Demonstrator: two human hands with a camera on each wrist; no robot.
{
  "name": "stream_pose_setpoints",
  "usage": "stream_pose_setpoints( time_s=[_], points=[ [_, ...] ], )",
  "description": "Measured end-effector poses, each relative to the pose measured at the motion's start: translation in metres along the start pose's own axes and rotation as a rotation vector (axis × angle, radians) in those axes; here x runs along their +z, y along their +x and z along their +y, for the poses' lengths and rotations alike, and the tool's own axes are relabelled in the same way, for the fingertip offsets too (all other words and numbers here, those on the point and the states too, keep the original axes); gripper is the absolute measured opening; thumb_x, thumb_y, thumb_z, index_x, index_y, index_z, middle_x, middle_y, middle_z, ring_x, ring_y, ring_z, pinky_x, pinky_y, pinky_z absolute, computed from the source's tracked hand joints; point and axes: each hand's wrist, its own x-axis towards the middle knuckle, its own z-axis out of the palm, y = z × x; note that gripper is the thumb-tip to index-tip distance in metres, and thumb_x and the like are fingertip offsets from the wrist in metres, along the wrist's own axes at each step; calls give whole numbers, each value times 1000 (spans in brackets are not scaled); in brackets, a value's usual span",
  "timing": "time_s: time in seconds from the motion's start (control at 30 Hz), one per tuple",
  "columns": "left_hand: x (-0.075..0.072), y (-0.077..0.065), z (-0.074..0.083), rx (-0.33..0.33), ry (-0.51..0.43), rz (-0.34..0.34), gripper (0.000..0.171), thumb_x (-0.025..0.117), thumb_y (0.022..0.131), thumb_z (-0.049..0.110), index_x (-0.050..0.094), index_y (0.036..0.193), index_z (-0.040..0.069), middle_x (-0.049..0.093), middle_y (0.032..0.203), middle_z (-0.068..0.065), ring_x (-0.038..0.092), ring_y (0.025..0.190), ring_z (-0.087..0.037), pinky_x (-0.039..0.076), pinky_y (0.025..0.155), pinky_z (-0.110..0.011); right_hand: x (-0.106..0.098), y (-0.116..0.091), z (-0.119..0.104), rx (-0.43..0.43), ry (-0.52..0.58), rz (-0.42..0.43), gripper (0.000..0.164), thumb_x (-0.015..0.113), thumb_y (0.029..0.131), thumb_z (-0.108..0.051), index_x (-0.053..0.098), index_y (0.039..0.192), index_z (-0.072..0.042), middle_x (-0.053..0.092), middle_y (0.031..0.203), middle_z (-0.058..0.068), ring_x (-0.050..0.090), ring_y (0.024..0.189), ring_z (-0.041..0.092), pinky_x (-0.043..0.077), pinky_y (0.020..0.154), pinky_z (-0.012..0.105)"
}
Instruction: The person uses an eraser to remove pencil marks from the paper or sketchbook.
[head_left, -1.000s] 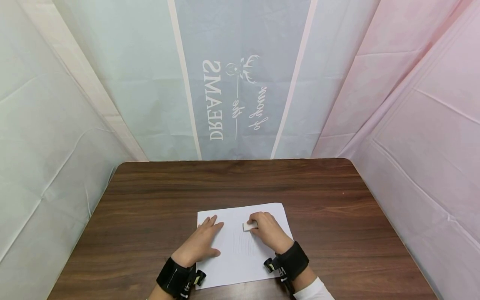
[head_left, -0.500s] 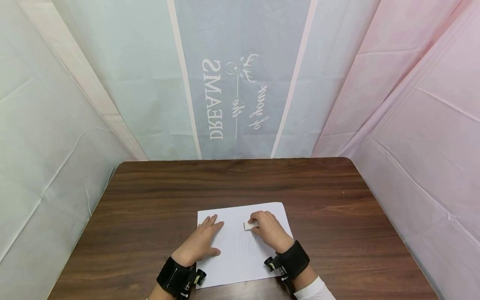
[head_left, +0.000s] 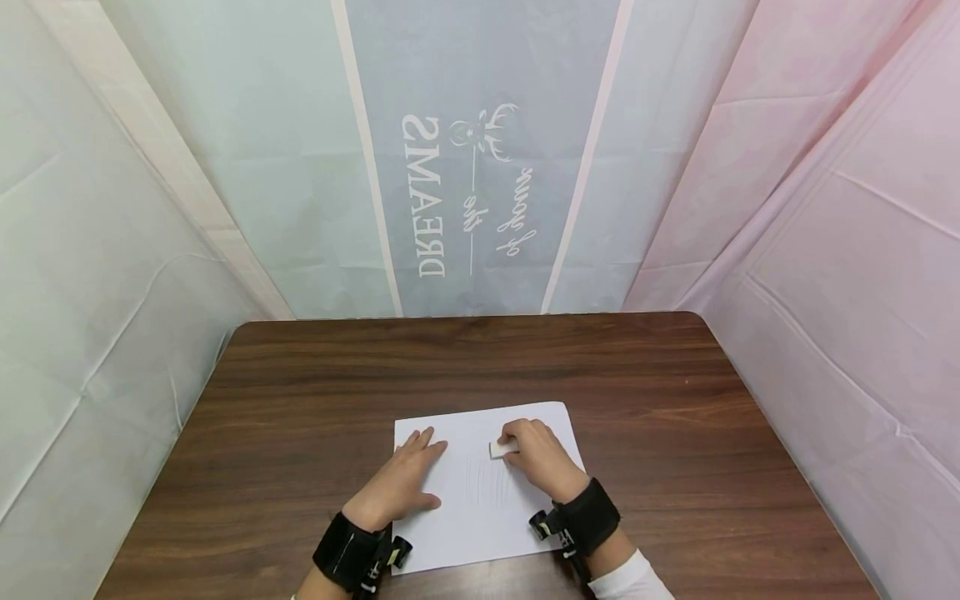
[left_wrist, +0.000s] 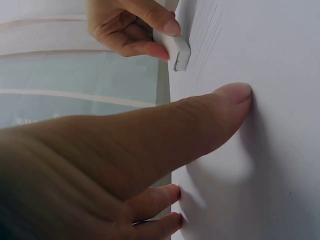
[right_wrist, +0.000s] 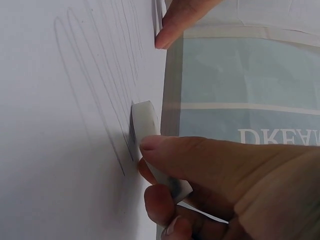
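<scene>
A white sheet of paper (head_left: 480,533) lies on the table, with several thin pencil lines (head_left: 486,483) near its middle. My right hand (head_left: 542,458) pinches a white eraser (head_left: 498,450) between thumb and fingers at the upper end of the lines. In the right wrist view the eraser (right_wrist: 145,117) has a dark smudge, and its edge meets the paper beside the strokes. My left hand (head_left: 405,479) rests on the left part of the sheet, fingers spread and thumb apart. The left wrist view shows its thumb (left_wrist: 220,102) on the paper below the lines.
The brown wooden table (head_left: 300,400) reaches back to a pale blue-grey cloth backdrop (head_left: 480,292) with printed lettering. White and pinkish cloth hangs along both sides. A black strap with a small camera sits on each wrist.
My right hand and the eraser have shifted very slightly to the right along the top of the lines. The left hand keeps its place on the paper.
</scene>
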Motion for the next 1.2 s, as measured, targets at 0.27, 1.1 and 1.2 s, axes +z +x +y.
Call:
stream_pose_setpoints(
  time_s=[0.27,1.1,1.2],
  points=[
    [1,0,-1,-5,2,-3,78,91,71,13,57,139,-2,39,157,-30,32,148,-51,31,118,-66,-1,-1,0,-5,5,7,17,80,80,2,75,93,-6,76,98,10,72,95,25,61,77,35],
    [1,0,-1,-5,-5,-7,77,91,72,12,57,139,-2,38,157,-30,32,148,-50,30,119,-65,-4,-4,1,7,-6,21,17,80,79,4,75,92,-6,76,97,10,71,93,24,59,76,37],
    [0,0,0,0,-3,-3,77,91,71,12,57,139,-2,39,157,-31,33,148,-51,31,118,-66,-5,-3,1,-1,-12,28,17,80,79,4,75,92,-6,76,97,10,71,93,24,59,76,37]
  ],
)
